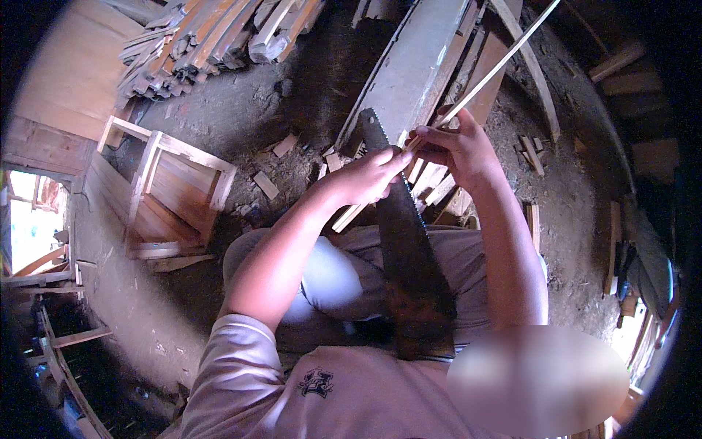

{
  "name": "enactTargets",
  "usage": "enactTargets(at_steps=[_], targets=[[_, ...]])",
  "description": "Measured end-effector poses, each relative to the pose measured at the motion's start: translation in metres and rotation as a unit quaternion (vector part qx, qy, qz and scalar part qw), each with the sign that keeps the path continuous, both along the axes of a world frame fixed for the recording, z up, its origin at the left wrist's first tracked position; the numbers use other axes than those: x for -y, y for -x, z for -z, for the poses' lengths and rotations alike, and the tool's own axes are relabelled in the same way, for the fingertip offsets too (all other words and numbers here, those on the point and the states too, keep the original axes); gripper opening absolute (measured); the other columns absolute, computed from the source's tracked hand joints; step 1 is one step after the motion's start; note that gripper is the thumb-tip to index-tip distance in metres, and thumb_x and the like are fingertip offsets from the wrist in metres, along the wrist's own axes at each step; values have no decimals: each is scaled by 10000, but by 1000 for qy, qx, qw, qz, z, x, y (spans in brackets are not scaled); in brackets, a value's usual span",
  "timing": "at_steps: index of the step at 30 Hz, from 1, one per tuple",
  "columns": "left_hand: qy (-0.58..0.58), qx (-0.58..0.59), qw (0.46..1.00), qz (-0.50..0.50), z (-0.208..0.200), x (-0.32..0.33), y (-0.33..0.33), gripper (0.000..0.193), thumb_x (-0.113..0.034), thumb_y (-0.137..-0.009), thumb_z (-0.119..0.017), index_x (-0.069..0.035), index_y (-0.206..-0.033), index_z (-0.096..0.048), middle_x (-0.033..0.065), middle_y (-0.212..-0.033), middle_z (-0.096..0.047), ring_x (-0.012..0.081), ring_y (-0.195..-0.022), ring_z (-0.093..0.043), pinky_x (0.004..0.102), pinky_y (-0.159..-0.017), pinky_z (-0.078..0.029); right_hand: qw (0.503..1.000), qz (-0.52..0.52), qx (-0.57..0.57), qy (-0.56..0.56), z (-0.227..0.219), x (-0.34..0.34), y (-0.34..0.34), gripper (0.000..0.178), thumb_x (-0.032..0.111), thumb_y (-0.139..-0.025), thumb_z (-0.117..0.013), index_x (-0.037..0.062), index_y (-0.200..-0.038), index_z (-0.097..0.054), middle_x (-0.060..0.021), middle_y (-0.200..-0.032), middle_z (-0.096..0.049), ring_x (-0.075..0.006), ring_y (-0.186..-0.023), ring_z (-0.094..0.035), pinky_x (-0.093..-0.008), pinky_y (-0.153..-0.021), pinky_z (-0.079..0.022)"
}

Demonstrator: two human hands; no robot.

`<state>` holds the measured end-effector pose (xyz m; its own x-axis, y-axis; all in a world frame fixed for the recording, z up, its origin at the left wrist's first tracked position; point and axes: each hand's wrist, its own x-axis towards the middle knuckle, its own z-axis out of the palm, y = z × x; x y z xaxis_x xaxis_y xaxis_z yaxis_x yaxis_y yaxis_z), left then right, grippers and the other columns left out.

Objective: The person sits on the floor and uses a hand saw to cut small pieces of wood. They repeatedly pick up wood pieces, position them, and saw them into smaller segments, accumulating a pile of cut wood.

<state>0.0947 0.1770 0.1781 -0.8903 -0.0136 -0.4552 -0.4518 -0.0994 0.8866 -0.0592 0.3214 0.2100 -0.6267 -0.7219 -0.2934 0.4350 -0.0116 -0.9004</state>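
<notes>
Beyond the handsaw, offcuts litter the floor before stacked timber.

A dark emblem with letter-like strokes stands out on the chest of a pale, short-sleeved shirt, just past 6 o'clock in the head-worn view. No word, number or brand can be read clearly there or elsewhere.

It's dim around me — an opening glares beyond the floor's left edge, my knee shines, outer lines bend.
</notes>
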Motion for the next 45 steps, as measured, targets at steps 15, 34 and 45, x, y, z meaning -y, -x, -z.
enactTargets(at_steps=[15, 34, 45], targets=[[69, -86, 992, -54, 9, 0, -2, 409, -431, -1114, -410, -68, -1130, -598, 10, -936, -614, 136, -821, -594, 323, -759, -532, 999, 2, -26, 27, -17, 4, -6, 498, -53, -898, -729, 21, -1220, -356, -215, -960, -702, -319, -857, -748, -408, -737, -660], [663, -66, 745, -9, -5, 67, -18, 384, -358, -1034, -584, 15, -1036, -496, 311, -858, -678, 512, -816, -672, 585, -678, -534, 946, -164, -244, -140, 33, 17, -2, 848, 77, -790, -876, -40, -1458, -366, -227, -1277, -661, -297, -1065, -688, -425, -939, -564], [677, -17, 732, -78, 45, 89, -17, 466, -470, -1040, -514, -6, -1013, -545, 259, -839, -711, 459, -780, -709, 569, -695, -571, 697, -200, -644, -243, 11, -31, -53, 509, 279, -827, -802, -35, -1185, -621, -255, -1041, -685, -438, -1048, -661, -479, -914, -545]])
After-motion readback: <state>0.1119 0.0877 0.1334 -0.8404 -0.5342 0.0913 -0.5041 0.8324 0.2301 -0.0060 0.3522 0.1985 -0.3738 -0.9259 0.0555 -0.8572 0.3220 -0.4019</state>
